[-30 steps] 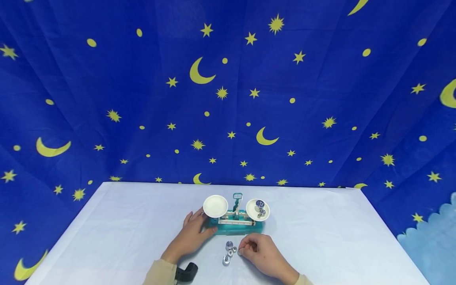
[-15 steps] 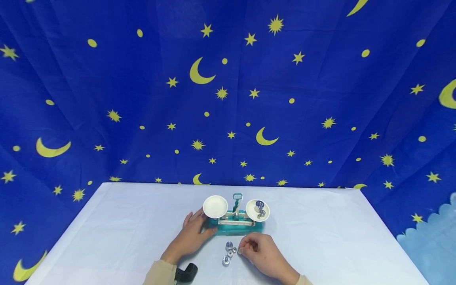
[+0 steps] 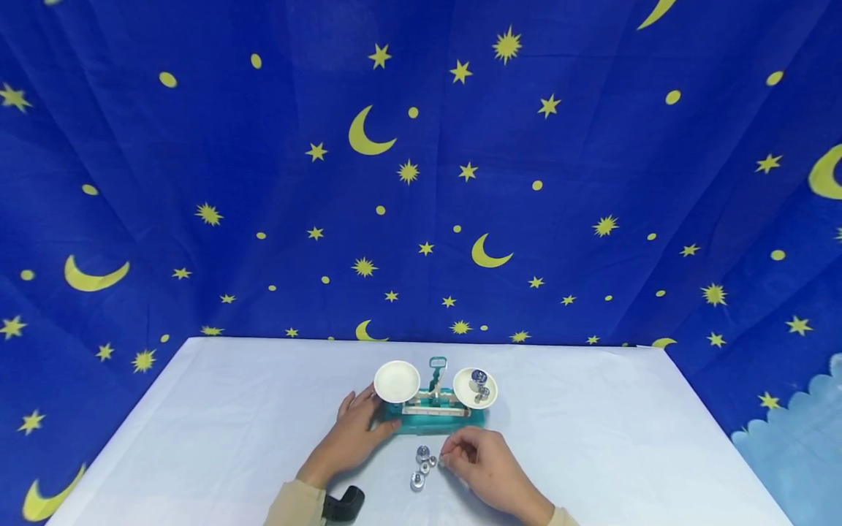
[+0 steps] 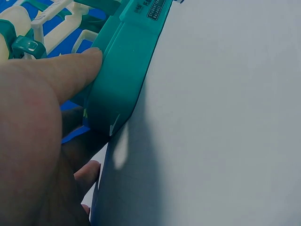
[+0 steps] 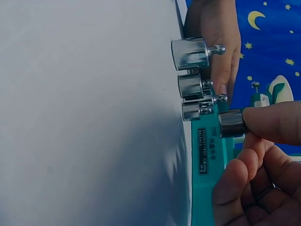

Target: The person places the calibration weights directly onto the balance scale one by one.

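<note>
Balance (image 3: 437, 421) at lower centre of frame: left hand (image 3: 355, 432) is gripping it; right hand (image 3: 488, 467) is pinching a metal weight (image 5: 230, 124).

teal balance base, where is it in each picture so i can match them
Head: teal base, below centre.
Left wrist: teal base, upper left of centre.
Right wrist: teal base, lower right of centre, partly behind the right hand.
Shared landmark: the left hand, in all three.
</note>
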`<action>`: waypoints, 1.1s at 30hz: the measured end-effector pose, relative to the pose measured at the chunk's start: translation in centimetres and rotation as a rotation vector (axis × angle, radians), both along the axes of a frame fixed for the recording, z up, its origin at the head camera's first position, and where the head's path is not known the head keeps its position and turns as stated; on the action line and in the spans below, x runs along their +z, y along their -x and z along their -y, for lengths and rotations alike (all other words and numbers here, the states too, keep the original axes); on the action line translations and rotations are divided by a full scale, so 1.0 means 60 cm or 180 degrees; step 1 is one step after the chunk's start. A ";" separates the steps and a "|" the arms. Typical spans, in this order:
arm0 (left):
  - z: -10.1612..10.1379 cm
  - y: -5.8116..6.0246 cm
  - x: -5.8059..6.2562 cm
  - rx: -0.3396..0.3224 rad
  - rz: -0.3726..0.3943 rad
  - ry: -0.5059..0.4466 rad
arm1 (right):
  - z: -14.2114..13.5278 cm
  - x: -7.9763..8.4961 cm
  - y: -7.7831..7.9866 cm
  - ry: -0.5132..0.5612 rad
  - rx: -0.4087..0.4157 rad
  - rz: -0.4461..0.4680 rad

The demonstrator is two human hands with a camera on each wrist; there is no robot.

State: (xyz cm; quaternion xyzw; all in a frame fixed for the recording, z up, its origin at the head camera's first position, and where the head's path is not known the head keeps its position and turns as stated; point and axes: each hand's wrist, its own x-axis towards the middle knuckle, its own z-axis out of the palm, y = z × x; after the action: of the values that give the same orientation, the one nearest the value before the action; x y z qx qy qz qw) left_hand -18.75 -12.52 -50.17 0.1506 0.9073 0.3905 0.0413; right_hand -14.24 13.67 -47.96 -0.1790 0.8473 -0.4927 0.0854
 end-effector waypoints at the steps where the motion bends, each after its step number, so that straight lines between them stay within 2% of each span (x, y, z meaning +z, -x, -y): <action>1: 0.000 0.000 0.000 0.0000 0.0005 0.0003 | 0.000 0.001 0.000 0.0017 0.0004 0.0012; 12: 0.000 -0.004 0.005 0.0003 0.0009 -0.0015 | -0.001 0.010 -0.001 0.0029 -0.0018 -0.0038; 33: 0.000 0.000 0.002 -0.0017 -0.0060 0.0003 | -0.005 0.024 -0.002 0.0042 -0.0093 -0.0144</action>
State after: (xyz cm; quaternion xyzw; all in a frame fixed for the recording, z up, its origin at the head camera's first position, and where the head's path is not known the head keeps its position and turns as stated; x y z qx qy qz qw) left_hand -18.74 -12.54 -50.04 0.1567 0.9074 0.3885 0.0339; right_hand -14.14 13.95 -46.53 -0.1782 0.8483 -0.4953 0.0578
